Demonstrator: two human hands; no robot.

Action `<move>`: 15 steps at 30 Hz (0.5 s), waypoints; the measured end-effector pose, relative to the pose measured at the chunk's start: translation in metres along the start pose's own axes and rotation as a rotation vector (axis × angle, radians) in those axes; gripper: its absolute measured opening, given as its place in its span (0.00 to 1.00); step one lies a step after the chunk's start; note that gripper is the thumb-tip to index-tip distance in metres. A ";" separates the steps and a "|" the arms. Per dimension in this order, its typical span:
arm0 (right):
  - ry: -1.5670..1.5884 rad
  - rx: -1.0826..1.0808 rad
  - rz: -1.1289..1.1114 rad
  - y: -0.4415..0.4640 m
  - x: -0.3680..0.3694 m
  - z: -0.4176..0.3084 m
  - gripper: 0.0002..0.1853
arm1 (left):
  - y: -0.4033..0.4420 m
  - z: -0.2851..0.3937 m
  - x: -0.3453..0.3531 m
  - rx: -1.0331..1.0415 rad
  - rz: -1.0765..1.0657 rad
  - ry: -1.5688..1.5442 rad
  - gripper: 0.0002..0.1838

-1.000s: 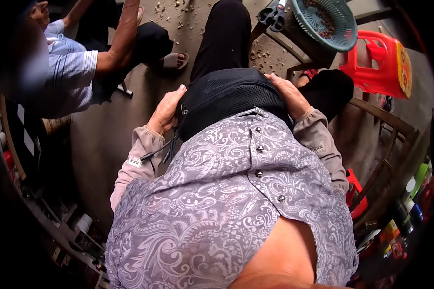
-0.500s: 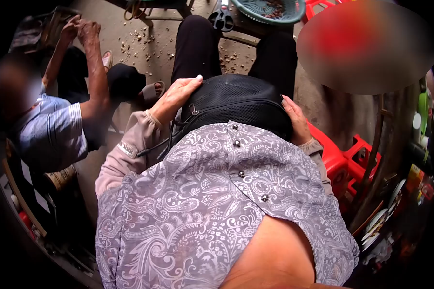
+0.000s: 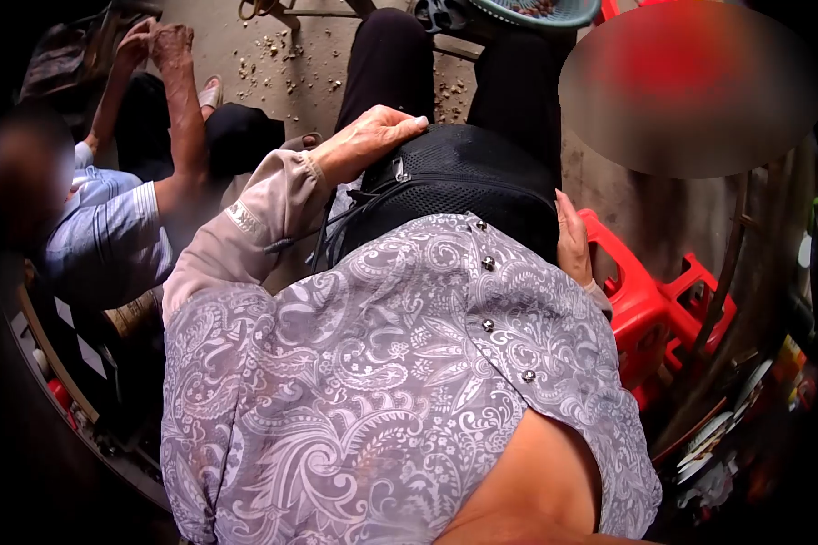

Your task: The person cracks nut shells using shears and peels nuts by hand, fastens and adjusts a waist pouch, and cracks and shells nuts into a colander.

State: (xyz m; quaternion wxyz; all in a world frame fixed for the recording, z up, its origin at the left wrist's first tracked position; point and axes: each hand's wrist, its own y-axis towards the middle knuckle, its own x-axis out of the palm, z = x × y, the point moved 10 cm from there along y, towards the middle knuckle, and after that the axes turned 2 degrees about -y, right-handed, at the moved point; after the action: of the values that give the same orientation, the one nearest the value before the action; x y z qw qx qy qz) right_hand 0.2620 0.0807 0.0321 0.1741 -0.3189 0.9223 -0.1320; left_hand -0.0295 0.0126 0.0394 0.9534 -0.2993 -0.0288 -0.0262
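A black mesh bag (image 3: 463,177) with a zipper lies across my lap, against the patterned grey shirt. My left hand (image 3: 368,141) is closed on the bag's upper left edge, its thumb on top and its other fingers partly hidden. A dark cord hangs from the bag's left side, below my left wrist. At the bag's right side is my right hand (image 3: 573,238), its visible fingers stretched out along the side. Whether it presses on the bag cannot be made out.
A person in a striped shirt (image 3: 109,227) sits at the left, hands raised together. Red plastic stools (image 3: 636,300) stand close at my right. Ahead are a blue-green basket (image 3: 554,16) and dark-handled scissors (image 3: 441,14). Crumbs lie on the floor (image 3: 318,54).
My left hand has moved rightward and farther over the top of the bag. My right hand has shifted slightly right and down. The whole view has tilted a little.
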 end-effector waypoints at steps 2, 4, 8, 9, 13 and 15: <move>-0.068 -0.050 -0.046 0.009 0.010 -0.016 0.22 | -0.004 0.000 -0.009 -0.003 0.001 -0.003 0.25; -0.152 -0.085 -0.105 0.015 0.021 -0.019 0.21 | -0.011 -0.007 -0.018 -0.052 -0.023 0.000 0.26; -0.466 -0.277 -0.060 0.018 0.023 -0.046 0.18 | -0.023 0.003 -0.041 0.165 0.109 0.472 0.21; -0.505 -0.297 -0.062 0.017 0.009 -0.052 0.18 | -0.030 0.018 -0.034 0.212 0.205 0.472 0.18; -0.521 -0.283 -0.035 0.036 -0.005 -0.077 0.11 | -0.067 0.035 -0.041 0.405 0.293 0.382 0.12; -0.508 -0.262 0.015 0.049 -0.015 -0.094 0.09 | -0.080 0.042 -0.030 0.437 0.159 0.320 0.15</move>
State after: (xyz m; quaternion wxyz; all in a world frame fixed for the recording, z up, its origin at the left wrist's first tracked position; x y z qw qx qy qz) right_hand 0.2083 0.1396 0.1036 0.3578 -0.3548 0.8606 0.0737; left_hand -0.0664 -0.0279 0.1171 0.9868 -0.0803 0.1406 0.0088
